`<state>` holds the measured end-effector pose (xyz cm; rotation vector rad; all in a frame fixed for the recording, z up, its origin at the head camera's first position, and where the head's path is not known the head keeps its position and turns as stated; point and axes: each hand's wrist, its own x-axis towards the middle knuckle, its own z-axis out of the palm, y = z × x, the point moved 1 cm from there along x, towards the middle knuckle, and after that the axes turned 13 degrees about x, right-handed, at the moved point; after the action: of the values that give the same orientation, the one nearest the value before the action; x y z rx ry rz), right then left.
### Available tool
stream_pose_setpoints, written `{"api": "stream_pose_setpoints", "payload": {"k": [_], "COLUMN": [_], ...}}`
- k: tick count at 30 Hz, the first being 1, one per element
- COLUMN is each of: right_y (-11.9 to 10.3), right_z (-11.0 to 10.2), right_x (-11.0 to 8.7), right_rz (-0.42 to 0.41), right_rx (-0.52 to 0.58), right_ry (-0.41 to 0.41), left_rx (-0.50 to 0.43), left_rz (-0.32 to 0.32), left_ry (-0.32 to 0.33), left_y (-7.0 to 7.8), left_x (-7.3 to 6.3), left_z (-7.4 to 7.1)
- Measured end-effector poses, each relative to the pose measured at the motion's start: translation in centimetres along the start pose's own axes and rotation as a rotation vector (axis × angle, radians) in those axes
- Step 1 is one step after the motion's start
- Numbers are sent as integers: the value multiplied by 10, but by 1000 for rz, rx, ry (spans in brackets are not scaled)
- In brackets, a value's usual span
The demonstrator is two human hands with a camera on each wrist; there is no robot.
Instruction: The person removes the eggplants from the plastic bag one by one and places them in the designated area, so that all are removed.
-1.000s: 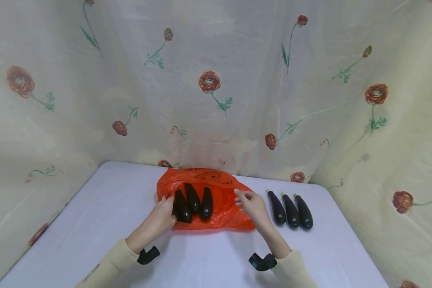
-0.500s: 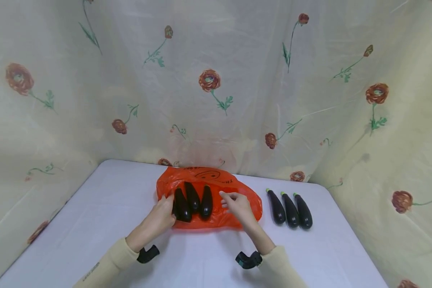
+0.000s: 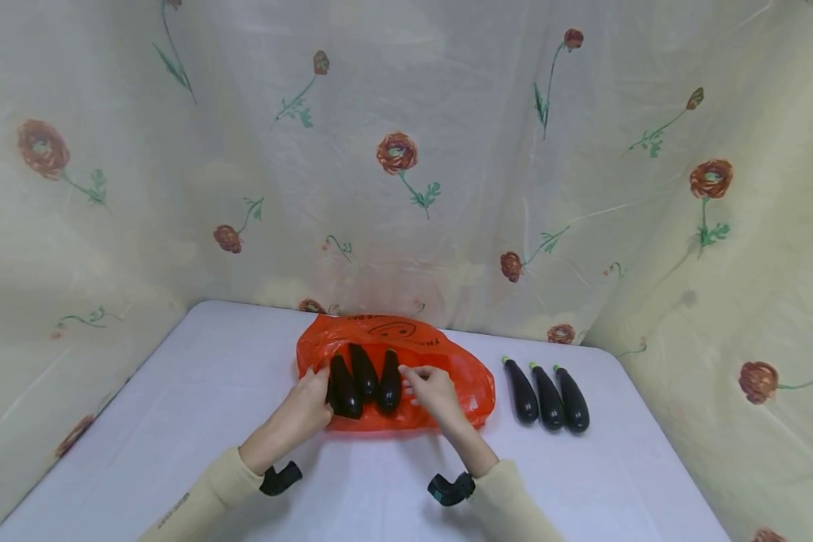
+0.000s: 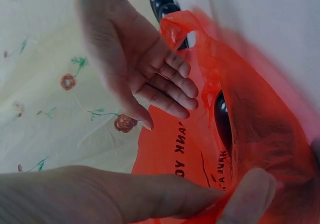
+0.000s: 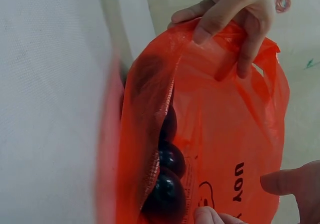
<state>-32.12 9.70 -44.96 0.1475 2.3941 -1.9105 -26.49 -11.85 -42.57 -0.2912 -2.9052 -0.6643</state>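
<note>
A red plastic bag (image 3: pixel 470 384) lies on the table with its mouth towards me. Several dark eggplants (image 3: pixel 389 385) rest in it, partly hidden by my left hand. That left hand (image 3: pixel 306 406) pinches the bag's left edge between thumb and fingers; the grip shows clearly at the top of the right wrist view, on the bag (image 5: pixel 215 114). My right hand (image 3: pixel 433 393) is over the right part of the bag, beside the rightmost eggplant inside. Its fingers are extended and hold nothing, as the open palm (image 4: pixel 145 59) in the left wrist view shows.
Three more eggplants (image 3: pixel 546 399) lie side by side on the white table (image 3: pixel 623 467), right of the bag. A flower-patterned curtain (image 3: pixel 461 196) hangs behind the table and along its sides.
My right hand has moved left across the bag, from its right edge to beside the eggplants inside. The bag's right side now shows more fully. My left hand keeps its place.
</note>
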Motion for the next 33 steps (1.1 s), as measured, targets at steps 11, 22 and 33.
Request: {"api": "stream_pose_setpoints", "payload": {"k": [11, 22, 33], "right_y": [8, 14, 21], "right_z": [9, 12, 17], "right_x": [8, 19, 19], "right_rz": [-22, -24, 12], "right_rx": [18, -44, -113], "right_ry": [35, 69, 36], "left_rx": [-12, 0, -3], "left_rz": [4, 47, 41], "left_ry": [3, 60, 40], "left_y": [-1, 1, 1], "left_x": [1, -1, -1], "left_z": [4, 1, 3]}}
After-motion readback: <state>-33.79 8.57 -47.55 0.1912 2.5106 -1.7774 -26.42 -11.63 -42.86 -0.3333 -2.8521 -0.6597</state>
